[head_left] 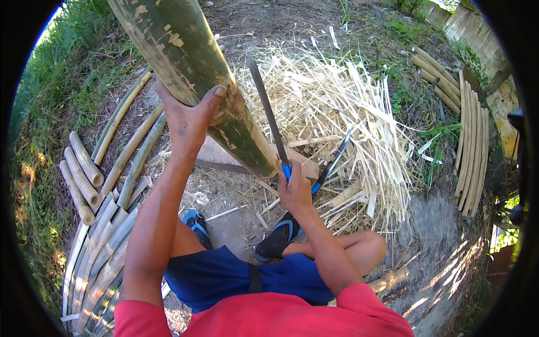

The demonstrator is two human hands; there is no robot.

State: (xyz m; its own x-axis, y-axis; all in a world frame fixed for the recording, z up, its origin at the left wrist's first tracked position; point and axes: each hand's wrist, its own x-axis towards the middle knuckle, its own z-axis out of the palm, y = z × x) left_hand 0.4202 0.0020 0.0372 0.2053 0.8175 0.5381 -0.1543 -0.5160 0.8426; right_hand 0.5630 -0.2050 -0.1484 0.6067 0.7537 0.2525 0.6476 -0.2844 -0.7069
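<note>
A thick green bamboo pole (185, 62) slants from the upper left down to a flat wooden block (216, 154) on the ground. My left hand (188, 115) grips the pole's side about midway, thumb across it. My right hand (295, 191) is closed on the blue handle of a long dark blade (268, 112), which points up and away beside the pole's lower end. A second blue-handled knife (331, 165) lies on the ground just right of that hand.
A heap of pale bamboo shavings (337, 106) covers the ground ahead. Cut bamboo pieces (84, 174) and split strips (106, 253) lie at left, more strips (471, 140) at right. My feet in blue-black shoes (278, 238) rest below the block.
</note>
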